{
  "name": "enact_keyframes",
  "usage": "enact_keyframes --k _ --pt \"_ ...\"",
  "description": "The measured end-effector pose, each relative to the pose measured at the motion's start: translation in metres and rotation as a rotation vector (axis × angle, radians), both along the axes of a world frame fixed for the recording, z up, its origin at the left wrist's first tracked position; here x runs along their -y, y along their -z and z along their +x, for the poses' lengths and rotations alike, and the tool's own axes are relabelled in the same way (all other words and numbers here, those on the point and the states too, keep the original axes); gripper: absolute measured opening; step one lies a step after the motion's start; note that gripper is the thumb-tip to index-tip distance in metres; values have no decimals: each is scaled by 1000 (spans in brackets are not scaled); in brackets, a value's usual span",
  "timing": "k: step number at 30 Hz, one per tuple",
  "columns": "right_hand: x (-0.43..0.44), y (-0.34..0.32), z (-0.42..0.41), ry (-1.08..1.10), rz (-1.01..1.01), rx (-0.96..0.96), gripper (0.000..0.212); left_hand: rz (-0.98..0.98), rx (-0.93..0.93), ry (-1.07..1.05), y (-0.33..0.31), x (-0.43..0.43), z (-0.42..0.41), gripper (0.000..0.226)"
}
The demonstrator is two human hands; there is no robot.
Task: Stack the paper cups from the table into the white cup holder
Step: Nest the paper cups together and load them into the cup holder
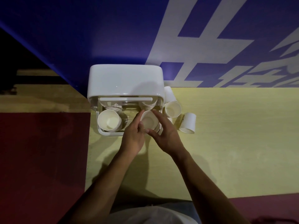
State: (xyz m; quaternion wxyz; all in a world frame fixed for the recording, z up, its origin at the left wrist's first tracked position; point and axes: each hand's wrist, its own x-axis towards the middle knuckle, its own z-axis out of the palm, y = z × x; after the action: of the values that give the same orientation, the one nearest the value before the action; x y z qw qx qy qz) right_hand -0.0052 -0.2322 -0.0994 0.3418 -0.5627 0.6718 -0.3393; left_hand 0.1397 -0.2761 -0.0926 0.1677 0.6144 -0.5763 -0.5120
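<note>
- The left hand (134,136) and right hand (167,137) each pinch the cup (149,122) over the holder (124,78), towards its right side.
- Light, thin paper (crushes easily, I'd judge): grip the rim gently.

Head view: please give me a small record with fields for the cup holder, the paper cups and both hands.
holder: white plastic cup holder, at the left edge of the yellow table
left half: stack of white paper cups, mouth up
right half: held white paper cup, mouth up
left hand: holds that cup's left side
right hand: holds its right side
outside: loose white paper cups, at least three, right of the holder
</note>
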Motion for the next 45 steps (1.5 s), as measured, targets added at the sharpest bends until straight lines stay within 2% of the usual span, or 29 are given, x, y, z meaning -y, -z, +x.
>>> enact_keyframes --k 5,11,13,15,17,20,23,27,32,37,41,43,45 --pt "3 9 -6 -73 13 9 71 -75 25 -13 5 -7 -1 48" --pt "5 -7 -12 -115 61 31 72 -69 -6 -69 -1 -15 -4 50" --pt "-7 -12 -18 -28 37 70 62 -198 25 -140 -17 -24 -4 50" --pt "-27 -17 -27 175 22 92 39 -425 75 -175 -32 -40 -6 40" --pt "-50 -16 -42 407 61 117 17 -505 83 -60 -42 -56 -23 34" --pt "-80 -11 -71 569 131 149 14 -423 80 183 -42 -68 -74 41" --pt "-102 -14 -103 592 146 139 15 -348 256 352 -20 -65 -136 64" --pt "-124 -16 -145 622 172 171 14 -180 461 386 20 -57 -193 93" --pt "-149 -13 -195 603 218 215 13 -120 632 364 57 -55 -235 92" --pt "-152 -3 -239 536 281 206 12 -149 548 302 54 -55 -241 79" --pt "-104 -3 -256 470 275 186 11 -169 309 88 27 -67 -227 72" --pt "-62 -3 -252 354 230 163 21 -176 227 -17 10 -78 -212 68" --pt "-18 -3 -236 173 203 100 40 -195 228 -68 0 -90 -194 66"
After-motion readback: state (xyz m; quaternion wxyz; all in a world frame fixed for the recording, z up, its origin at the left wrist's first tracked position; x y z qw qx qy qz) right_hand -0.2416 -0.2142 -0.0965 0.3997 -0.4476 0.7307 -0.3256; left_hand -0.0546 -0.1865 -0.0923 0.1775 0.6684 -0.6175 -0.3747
